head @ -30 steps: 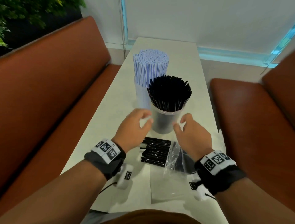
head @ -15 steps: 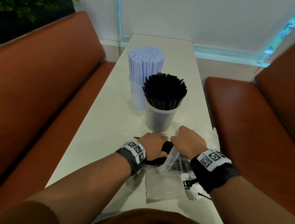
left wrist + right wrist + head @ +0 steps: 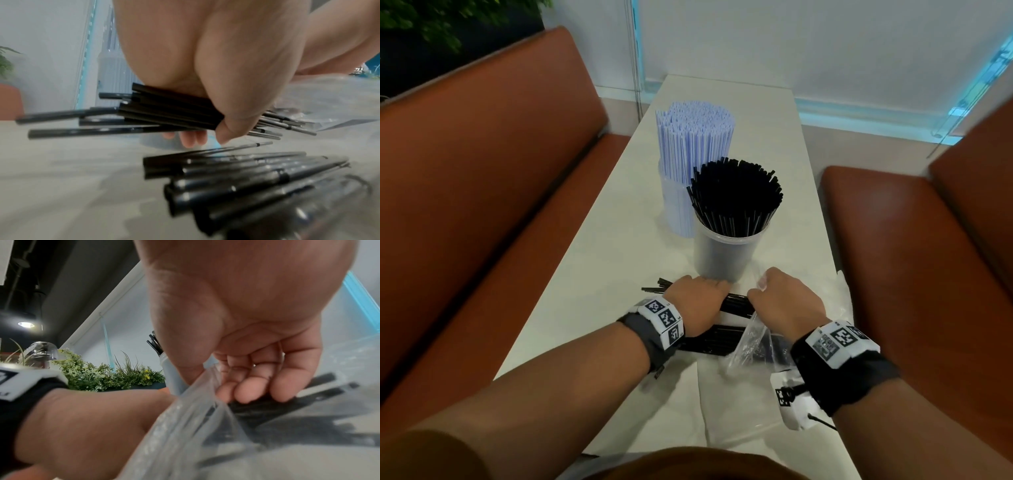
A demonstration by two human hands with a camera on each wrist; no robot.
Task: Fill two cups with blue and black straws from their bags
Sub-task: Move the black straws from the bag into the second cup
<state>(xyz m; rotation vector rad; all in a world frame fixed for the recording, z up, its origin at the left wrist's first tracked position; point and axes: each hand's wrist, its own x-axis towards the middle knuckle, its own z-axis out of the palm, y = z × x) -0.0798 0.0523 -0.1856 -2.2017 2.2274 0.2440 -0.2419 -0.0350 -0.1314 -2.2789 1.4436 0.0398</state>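
Note:
A clear cup of black straws (image 3: 726,253) stands mid-table, with a cup of blue straws (image 3: 690,185) behind it to the left. Just in front of the black cup, my left hand (image 3: 709,291) grips a bundle of black straws (image 3: 164,113), lifted slightly off the table. More loose black straws (image 3: 246,175) lie under that wrist. My right hand (image 3: 760,291) is beside it, fingers curled. The film of a clear plastic bag (image 3: 195,410) runs up between its thumb and fingers. Its fingertips (image 3: 252,392) rest on black straws (image 3: 267,412) inside the bag.
The white table (image 3: 599,274) is narrow, with brown bench seats on the left (image 3: 482,205) and right (image 3: 911,257). A second flat clear bag (image 3: 743,404) lies at the near edge. A plant (image 3: 107,374) stands beyond the left bench.
Both hands dropped from beside the black cup to the loose straws in front of it. The left hand closed on a bundle, and the right hand took hold at the bag.

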